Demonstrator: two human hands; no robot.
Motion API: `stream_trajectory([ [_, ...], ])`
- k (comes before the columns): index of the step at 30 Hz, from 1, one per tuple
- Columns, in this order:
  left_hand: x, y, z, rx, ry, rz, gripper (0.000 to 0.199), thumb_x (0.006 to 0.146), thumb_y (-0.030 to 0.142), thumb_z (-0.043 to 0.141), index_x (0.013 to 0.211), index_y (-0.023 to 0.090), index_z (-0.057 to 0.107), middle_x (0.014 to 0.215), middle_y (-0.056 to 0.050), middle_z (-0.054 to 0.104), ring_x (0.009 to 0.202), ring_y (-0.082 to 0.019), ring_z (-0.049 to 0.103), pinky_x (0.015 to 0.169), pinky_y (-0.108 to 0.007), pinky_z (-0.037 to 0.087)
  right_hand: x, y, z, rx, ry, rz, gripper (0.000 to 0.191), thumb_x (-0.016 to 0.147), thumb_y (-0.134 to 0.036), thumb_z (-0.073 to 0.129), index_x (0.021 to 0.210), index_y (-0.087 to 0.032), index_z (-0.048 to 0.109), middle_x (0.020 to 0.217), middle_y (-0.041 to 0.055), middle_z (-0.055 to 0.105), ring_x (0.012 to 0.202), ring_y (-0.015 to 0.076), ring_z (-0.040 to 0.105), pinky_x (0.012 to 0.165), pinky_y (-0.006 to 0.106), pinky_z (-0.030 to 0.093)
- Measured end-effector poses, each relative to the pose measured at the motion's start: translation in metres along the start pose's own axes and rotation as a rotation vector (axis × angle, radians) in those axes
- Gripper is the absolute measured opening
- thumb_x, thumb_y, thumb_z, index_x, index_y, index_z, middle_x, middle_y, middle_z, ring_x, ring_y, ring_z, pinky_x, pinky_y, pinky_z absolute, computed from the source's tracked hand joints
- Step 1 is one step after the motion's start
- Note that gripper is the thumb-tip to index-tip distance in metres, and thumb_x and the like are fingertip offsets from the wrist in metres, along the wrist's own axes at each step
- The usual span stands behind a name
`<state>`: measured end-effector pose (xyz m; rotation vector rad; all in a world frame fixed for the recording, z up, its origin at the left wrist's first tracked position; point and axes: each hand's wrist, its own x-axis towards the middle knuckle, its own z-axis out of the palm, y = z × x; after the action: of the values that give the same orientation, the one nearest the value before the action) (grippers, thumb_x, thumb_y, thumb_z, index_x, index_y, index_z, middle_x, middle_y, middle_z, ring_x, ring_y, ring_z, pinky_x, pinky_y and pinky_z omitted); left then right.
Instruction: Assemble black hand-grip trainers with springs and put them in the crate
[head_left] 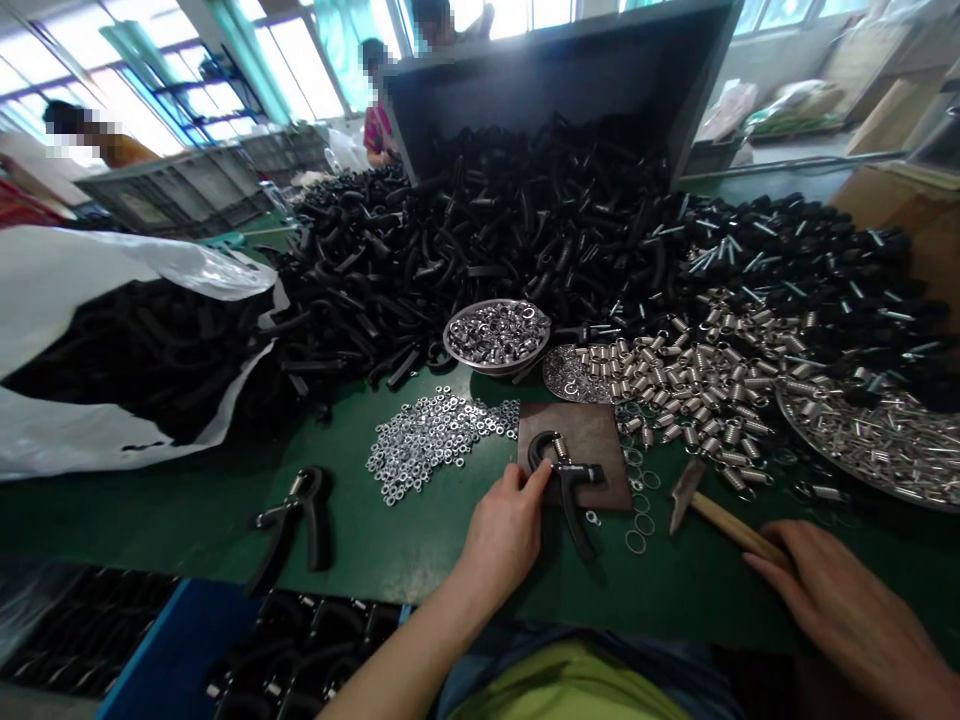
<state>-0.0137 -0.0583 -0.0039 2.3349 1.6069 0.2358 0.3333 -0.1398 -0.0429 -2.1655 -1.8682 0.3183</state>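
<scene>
My left hand (pixel 504 530) is closed, its fingertips on a black hand gripper (pixel 574 500) with a coil spring. That hand gripper lies on a brown square plate (pixel 600 430), one handle reaching past the near edge. In my right hand (pixel 847 580) is the wooden handle of a hammer (pixel 731 518), its head resting near the plate's right side. Another hand gripper (pixel 319 520) lies on the green table to the left. A few thin rings (pixel 636 541) and a small washer-like piece (pixel 592 517) are beside the plate.
Small metal nuts (pixel 420 440) are spread left of the plate. Behind it stands a bowl (pixel 496 335) of metal parts. Springs (pixel 690 385) and a tray (pixel 885 450) of pins lie right. Black handles (pixel 480 230) heap up behind; a white bag (pixel 142 250) sits left.
</scene>
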Motion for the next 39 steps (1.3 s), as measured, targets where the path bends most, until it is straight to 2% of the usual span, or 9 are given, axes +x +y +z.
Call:
stream_trajectory([
  [5,-0.001,-0.007,-0.007,-0.282,0.033,-0.063,0.045,0.089,0.016,0.037,0.131,0.028,0.045,0.1,-0.007,0.054,0.08,-0.015,0.058,0.074,-0.028,0.049,-0.004,-0.037,-0.01,0.381,-0.059,0.161,0.037,0.078,-0.055,0.048,0.099,-0.026,0.057,0.09,0.01,0.069,0.076,0.0274,0.066,0.063,0.039,0.055],
  [10,-0.01,-0.018,-0.007,-0.809,-0.061,-0.193,0.042,0.089,0.023,0.035,0.129,0.026,0.047,0.091,-0.003,0.05,0.049,-0.006,0.048,0.04,-0.018,0.043,-0.002,-0.11,-0.032,0.909,-0.03,0.205,0.049,0.086,-0.051,0.041,0.129,-0.029,0.045,0.104,0.0104,0.064,0.084,0.0207,0.066,0.062,0.026,0.056],
  [15,-0.011,-0.021,-0.003,-0.866,-0.038,-0.205,0.042,0.088,0.026,0.038,0.128,0.027,0.049,0.092,-0.003,0.045,0.053,-0.006,0.048,0.038,-0.016,0.042,0.016,-0.148,-0.033,0.78,-0.182,-0.088,0.045,0.089,-0.046,0.039,0.128,-0.025,0.049,0.069,0.0019,0.06,0.059,0.0153,0.059,0.055,0.026,0.054],
  [18,-0.01,-0.021,-0.004,-0.855,-0.054,-0.213,0.042,0.089,0.025,0.037,0.13,0.027,0.047,0.092,-0.003,0.045,0.052,-0.006,0.048,0.037,-0.015,0.042,0.022,-0.152,-0.035,0.727,-0.153,-0.143,0.044,0.091,-0.042,0.035,0.131,-0.026,0.045,0.072,0.0019,0.061,0.061,0.0153,0.06,0.056,0.026,0.053],
  [22,-0.01,-0.02,-0.008,-0.714,-0.036,-0.175,0.043,0.089,0.022,0.036,0.131,0.027,0.045,0.093,-0.004,0.047,0.056,-0.008,0.051,0.043,-0.018,0.045,0.021,-0.154,-0.037,0.623,-0.062,-0.198,0.044,0.092,-0.04,0.032,0.131,-0.026,0.046,0.082,0.0059,0.068,0.07,0.0187,0.065,0.062,0.029,0.054],
  [26,-0.009,-0.016,-0.009,-0.275,0.047,-0.044,0.047,0.087,0.012,0.036,0.13,0.029,0.046,0.097,-0.005,0.05,0.079,-0.014,0.055,0.072,-0.025,0.049,0.026,-0.159,-0.032,0.463,-0.177,-0.305,0.043,0.092,-0.037,0.03,0.125,-0.022,0.052,0.109,0.0084,0.067,0.095,0.0214,0.065,0.08,0.035,0.053],
  [30,-0.011,-0.012,-0.003,0.078,0.023,0.003,0.061,0.082,0.005,0.039,0.137,0.031,0.035,0.104,-0.006,0.049,0.088,-0.018,0.053,0.076,-0.028,0.048,0.041,-0.159,-0.025,0.381,-0.115,-0.314,0.044,0.092,-0.031,0.029,0.13,-0.02,0.047,0.123,0.0083,0.06,0.111,0.021,0.058,0.091,0.038,0.048],
  [34,-0.013,-0.01,0.002,0.177,0.008,0.005,0.065,0.081,0.004,0.039,0.14,0.029,0.028,0.105,-0.007,0.049,0.091,-0.019,0.051,0.074,-0.027,0.048,0.059,-0.158,-0.013,0.289,-0.07,-0.323,0.045,0.093,-0.027,0.029,0.134,-0.019,0.042,0.126,0.0091,0.057,0.11,0.023,0.058,0.09,0.04,0.048],
  [39,-0.012,-0.011,0.002,0.17,0.016,0.008,0.062,0.082,0.005,0.039,0.138,0.03,0.03,0.105,-0.006,0.051,0.09,-0.019,0.052,0.074,-0.027,0.048,0.071,-0.159,-0.009,0.163,-0.168,-0.346,0.043,0.094,-0.03,0.029,0.131,-0.019,0.047,0.12,0.0092,0.062,0.103,0.0264,0.062,0.086,0.044,0.05],
])
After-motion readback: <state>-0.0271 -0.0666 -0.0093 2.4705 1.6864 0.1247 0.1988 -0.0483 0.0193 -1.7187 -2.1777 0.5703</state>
